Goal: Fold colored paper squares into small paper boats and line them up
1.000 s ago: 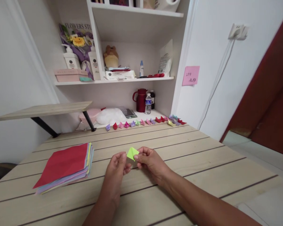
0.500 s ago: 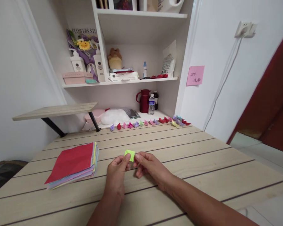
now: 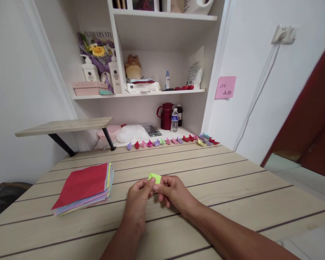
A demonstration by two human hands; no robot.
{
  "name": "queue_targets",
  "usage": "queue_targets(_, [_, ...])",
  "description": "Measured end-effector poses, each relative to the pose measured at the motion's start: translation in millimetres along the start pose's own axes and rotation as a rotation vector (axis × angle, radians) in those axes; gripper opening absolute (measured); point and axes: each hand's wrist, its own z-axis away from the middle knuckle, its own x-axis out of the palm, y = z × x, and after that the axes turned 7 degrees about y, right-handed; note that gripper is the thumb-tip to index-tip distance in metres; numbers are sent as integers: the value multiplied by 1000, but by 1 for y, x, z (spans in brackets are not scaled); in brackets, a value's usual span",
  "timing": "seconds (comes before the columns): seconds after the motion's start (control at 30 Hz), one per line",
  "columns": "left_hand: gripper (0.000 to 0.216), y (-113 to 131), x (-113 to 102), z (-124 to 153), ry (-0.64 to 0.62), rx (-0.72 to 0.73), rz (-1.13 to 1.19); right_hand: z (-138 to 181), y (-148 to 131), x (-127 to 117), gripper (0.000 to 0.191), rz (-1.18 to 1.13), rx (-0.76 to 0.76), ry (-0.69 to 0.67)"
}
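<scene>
Above wooden table (image 3: 233,187), near front edge: small green folded paper (image 3: 154,177) pinched between fingertips of left hand (image 3: 137,200) and right hand (image 3: 171,191), both closed on it, apparently for creasing. Coloured paper stack (image 3: 83,187) kept to left; finished paper shapes (image 3: 173,140) lined along far edge.

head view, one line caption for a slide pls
Both hands, left hand and right hand, pinch a small green folded paper above a wooden table, beside a stack of coloured sheets.

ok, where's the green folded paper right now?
In the head view, the green folded paper is pinched between the left hand and right hand above the table, right of the coloured paper stack.
</scene>
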Motion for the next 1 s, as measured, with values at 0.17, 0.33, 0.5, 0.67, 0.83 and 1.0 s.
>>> queue_targets(0.17, [40, 1, 3, 0, -2, 47, 24, -1, 0, 0, 45, 19, 2, 11])
queue_targets(0.33, [38, 2, 3, -2, -4, 67, 40, -1, -2, -1, 44, 54, -12, 43])
queue_targets(0.5, [43, -1, 0, -5, 8, 54, 37, 0, -2, -1, 40, 141, -47, 69])
queue_targets(0.67, [38, -3, 1, -6, -14, 35, 35, 2, -4, 0, 40, 275, -172, 99])
queue_targets(0.83, [38, -4, -2, -7, -37, 5, 37, 3, -9, -2, 46, 388, -346, 128])
queue_targets(1.0, [41, -4, -4, -9, -78, -8, 9, 4, -9, -4, 41, 437, -424, 126])
